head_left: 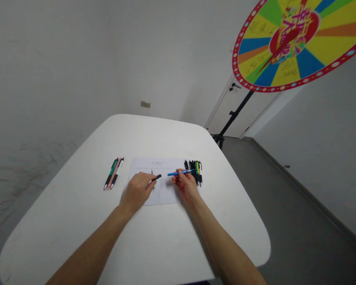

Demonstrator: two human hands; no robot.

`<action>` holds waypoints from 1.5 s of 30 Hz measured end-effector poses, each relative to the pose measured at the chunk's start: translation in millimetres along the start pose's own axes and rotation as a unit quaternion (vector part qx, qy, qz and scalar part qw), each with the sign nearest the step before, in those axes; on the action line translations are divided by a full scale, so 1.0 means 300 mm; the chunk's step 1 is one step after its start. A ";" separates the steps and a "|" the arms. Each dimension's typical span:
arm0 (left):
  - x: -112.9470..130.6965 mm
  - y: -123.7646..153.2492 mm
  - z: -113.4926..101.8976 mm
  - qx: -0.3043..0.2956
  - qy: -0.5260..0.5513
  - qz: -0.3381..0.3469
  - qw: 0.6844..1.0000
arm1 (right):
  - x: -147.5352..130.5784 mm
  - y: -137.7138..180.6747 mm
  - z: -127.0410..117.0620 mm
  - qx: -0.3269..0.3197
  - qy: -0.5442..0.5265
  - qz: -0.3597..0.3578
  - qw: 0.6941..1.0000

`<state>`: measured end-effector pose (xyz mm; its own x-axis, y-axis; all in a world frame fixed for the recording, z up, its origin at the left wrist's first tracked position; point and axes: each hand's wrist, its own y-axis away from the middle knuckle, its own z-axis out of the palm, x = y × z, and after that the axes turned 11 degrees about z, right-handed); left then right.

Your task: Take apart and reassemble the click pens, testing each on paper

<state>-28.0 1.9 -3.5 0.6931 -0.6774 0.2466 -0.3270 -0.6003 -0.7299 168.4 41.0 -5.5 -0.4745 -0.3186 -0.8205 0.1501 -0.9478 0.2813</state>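
Observation:
My left hand [139, 189] rests on a white sheet of paper [163, 194] and is closed on a small black pen cap [157, 177]. My right hand [185, 185] is closed on a blue pen [178, 173], held level with its tip pointing left toward the cap. Cap and pen tip are a short gap apart. A row of several pens [195, 170], black, green and yellow, lies just right of my right hand. Three more pens [114, 174], green, pink and black, lie left of the paper.
Everything sits on a white rounded table [136, 245]. A colourful prize wheel [299, 39] on a black stand [234, 114] rises beyond the table's far right corner. A closed door [240, 107] is behind the stand. Grey floor runs along the right.

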 end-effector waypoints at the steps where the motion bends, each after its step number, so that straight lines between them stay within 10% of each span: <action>1: 0.001 -0.001 0.005 -0.014 -0.014 0.006 1.000 | -0.005 -0.001 -0.004 0.006 -0.003 -0.005 1.000; 17: 0.077 -0.021 0.091 -0.189 -0.164 0.134 0.959 | -0.010 0.006 0.001 0.042 0.319 -0.067 0.945; 23: 0.076 -0.022 0.079 -0.167 -0.147 0.139 0.965 | -0.010 0.030 0.006 0.082 0.538 -0.131 0.828; 34: -0.134 0.011 -0.058 -0.056 -0.152 -0.067 0.984 | -0.026 0.060 0.044 0.084 0.750 -0.137 0.642; 45: -0.149 0.035 -0.050 -0.169 -0.182 -0.098 0.964 | -0.032 0.064 0.026 0.085 0.740 -0.147 0.651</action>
<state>-72.1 19.5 -12.5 0.9219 -0.3801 0.0745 -0.3149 -0.8475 -0.4272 169.2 25.8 11.8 0.9125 0.0953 -0.3979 0.0834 -0.9954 -0.0473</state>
